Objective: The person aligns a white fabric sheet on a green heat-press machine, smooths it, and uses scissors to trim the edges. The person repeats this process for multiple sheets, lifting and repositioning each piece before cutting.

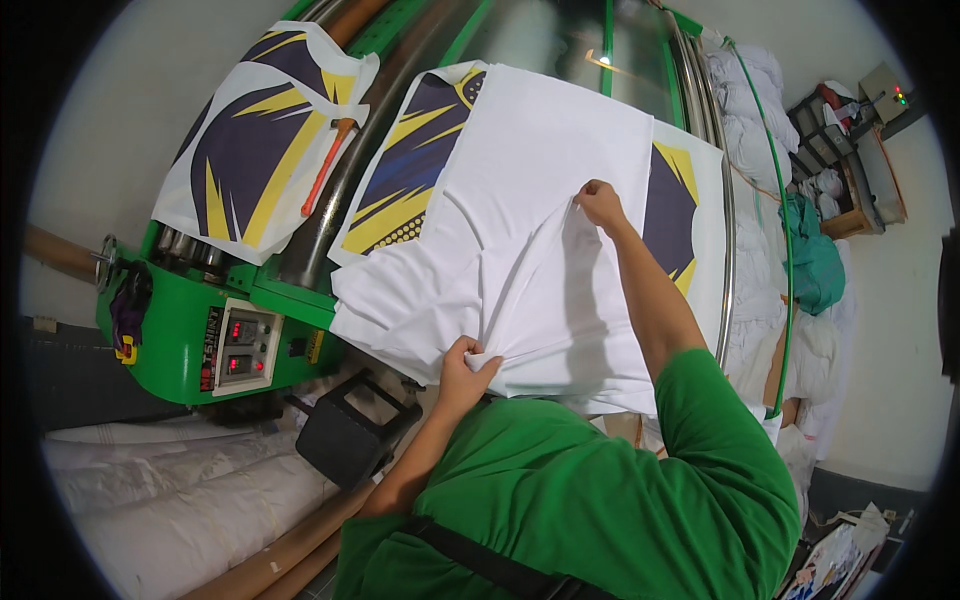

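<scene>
A wide piece of white fabric (560,130) lies over the bed of a green heat press machine (190,340), creased where I hold it. My left hand (466,374) pinches a fold of it at the near edge, close to my body. Farther off and to the right, my right hand (602,206) grips another bit of the cloth, pulling up a long ridge between both hands. Under the fabric, printed paper in purple and yellow (412,170) shows on the left, and a second printed patch (670,210) shows on the right.
More printed sheets (250,150) hang over the machine's left side, with an orange-handled hammer (328,168) on them. A control panel (243,346) faces left front. A black stool (355,425) and wrapped rolls (200,500) stand lower left. White bundles (750,150) line the right.
</scene>
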`<state>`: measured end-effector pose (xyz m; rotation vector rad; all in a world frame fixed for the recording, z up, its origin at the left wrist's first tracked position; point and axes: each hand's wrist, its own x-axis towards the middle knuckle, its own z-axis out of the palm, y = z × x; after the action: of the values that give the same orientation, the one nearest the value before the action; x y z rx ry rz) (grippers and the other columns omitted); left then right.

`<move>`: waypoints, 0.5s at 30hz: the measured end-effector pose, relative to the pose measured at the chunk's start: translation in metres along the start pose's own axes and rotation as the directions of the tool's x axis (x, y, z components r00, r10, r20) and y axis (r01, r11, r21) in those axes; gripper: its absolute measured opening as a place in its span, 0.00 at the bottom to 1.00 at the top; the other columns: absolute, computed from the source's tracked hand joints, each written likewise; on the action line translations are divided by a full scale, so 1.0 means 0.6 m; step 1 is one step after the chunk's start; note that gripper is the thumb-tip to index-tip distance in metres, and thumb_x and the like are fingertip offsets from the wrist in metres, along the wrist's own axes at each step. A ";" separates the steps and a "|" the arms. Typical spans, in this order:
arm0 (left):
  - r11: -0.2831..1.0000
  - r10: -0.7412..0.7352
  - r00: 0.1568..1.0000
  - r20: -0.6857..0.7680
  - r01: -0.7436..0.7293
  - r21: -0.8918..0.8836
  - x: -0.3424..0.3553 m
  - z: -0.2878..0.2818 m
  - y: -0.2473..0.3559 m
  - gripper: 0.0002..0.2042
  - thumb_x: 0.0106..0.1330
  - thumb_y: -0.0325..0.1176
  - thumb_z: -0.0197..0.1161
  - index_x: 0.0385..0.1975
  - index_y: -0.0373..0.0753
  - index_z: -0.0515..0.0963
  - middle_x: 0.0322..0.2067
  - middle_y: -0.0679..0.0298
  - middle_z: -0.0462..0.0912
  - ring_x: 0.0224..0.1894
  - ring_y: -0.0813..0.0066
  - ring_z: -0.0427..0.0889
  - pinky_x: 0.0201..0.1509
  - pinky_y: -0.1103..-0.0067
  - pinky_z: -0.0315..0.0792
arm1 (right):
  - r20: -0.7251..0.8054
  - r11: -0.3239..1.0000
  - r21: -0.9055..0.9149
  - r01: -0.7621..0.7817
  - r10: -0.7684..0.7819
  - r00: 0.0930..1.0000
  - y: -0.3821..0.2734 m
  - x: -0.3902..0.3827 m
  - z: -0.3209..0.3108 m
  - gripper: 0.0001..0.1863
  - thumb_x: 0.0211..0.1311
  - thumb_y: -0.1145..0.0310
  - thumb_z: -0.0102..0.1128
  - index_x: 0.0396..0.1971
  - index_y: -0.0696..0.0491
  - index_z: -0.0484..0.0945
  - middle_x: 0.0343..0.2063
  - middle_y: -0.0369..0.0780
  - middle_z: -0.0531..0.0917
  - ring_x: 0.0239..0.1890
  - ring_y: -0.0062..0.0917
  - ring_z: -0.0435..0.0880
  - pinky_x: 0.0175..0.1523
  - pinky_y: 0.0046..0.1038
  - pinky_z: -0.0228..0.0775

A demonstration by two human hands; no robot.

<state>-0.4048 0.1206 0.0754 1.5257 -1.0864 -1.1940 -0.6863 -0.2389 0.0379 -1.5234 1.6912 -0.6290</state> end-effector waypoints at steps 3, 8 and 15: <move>0.969 0.150 0.979 -0.135 -0.119 0.217 0.009 -0.060 0.038 0.12 0.56 0.22 0.72 0.37 0.36 0.77 0.35 0.68 0.78 0.32 0.80 0.71 0.36 0.78 0.68 | 0.015 0.937 0.343 0.075 -0.086 0.996 -0.134 -0.047 -0.083 0.07 0.63 0.76 0.66 0.33 0.55 0.74 0.21 0.36 0.77 0.17 0.17 0.75 0.18 0.24 0.58; 0.811 0.550 0.741 -0.385 -0.366 0.456 0.017 -0.271 0.278 0.17 0.51 0.17 0.64 0.43 0.38 0.80 0.36 0.68 0.77 0.41 0.78 0.73 0.42 0.78 0.67 | -0.169 0.786 0.413 0.459 -0.430 0.887 -0.377 -0.144 -0.255 0.06 0.65 0.76 0.61 0.39 0.60 0.80 0.27 0.41 0.85 0.24 0.24 0.87 0.26 0.26 0.79; 0.222 0.921 0.370 -0.122 -0.242 0.945 0.108 -0.480 0.680 0.12 0.65 0.33 0.64 0.41 0.31 0.81 0.34 0.54 0.85 0.36 0.66 0.85 0.48 0.71 0.78 | -0.341 0.345 -0.664 0.663 -0.929 0.141 -0.651 -0.291 -0.608 0.13 0.73 0.62 0.58 0.45 0.51 0.87 0.28 0.32 0.84 0.28 0.15 0.76 0.37 0.23 0.71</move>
<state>-0.1578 0.0036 0.4985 1.5787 -1.5726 0.7247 -0.7417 -0.1796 0.5941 -2.8199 1.2575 -1.7662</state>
